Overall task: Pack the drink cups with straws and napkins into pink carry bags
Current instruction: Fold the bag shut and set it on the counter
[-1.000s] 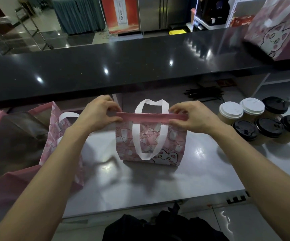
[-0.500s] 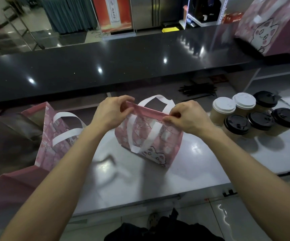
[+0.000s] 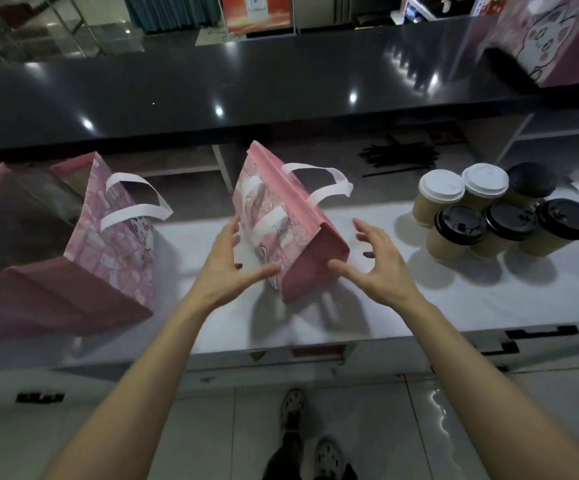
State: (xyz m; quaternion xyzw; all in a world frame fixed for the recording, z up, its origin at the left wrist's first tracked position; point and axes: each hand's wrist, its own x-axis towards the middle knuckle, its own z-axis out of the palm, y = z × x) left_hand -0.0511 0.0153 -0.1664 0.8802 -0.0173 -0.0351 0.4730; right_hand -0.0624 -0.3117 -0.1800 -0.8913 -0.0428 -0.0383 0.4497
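A pink carry bag point(image 3: 302, 237) with white handles stands on the white counter point(image 3: 454, 292), its narrow end turned toward me and its top folded together. My left hand point(image 3: 232, 265) is spread beside its left face, fingers straight. My right hand point(image 3: 371, 261) is spread at its right side, thumb near the bag's end panel. Neither hand grips anything. Several paper cups stand at the right, two with white lids point(image 3: 442, 187) and the rest with black lids point(image 3: 461, 225). A bundle of black straws point(image 3: 399, 157) lies on the shelf behind.
A second pink bag point(image 3: 115, 237) stands open at the left, beside a larger pink bag point(image 3: 38, 299) at the frame's edge. A black upper counter point(image 3: 246, 88) runs across the back, with another pink bag point(image 3: 551, 39) on its right end. The floor and my shoes show below.
Both hands let go of the bag's folded top edge and opened beside it. The bag has turned so its narrow end faces me.
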